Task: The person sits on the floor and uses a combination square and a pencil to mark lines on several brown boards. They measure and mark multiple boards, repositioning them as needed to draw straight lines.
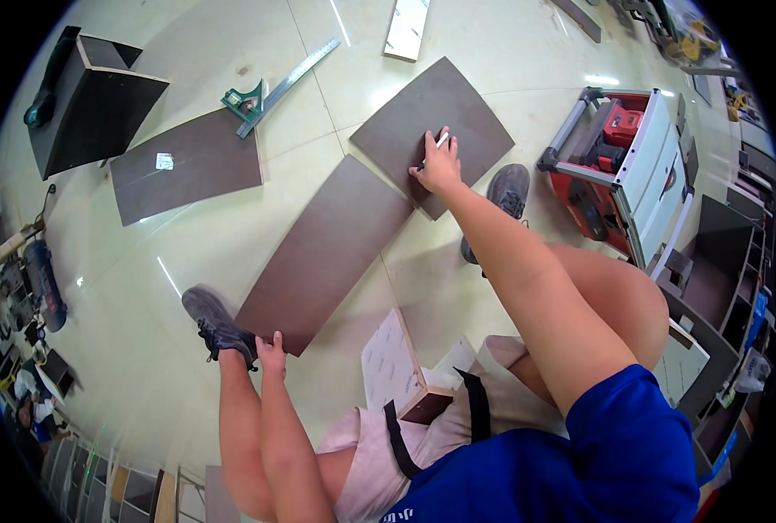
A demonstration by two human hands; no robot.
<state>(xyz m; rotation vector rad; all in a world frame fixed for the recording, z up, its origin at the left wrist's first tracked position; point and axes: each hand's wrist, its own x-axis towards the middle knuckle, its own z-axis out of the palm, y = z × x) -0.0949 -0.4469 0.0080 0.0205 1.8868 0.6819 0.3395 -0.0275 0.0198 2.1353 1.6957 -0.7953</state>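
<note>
Head view: right hand [440,166] pinching pencil [434,148] on square panel [432,122]; left hand [270,353] fingers together at long panel [327,253] end.

Right hand [439,167] holds pencil [435,146] against square brown panel [471,113] on floor [144,288]; left hand [271,353] rests at long panel's [327,253] near end.

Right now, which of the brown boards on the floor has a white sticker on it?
The separate board at the left, below the green square ruler. A small white sticker lies on it. The long board and the squarish board under the right hand have none.
</note>
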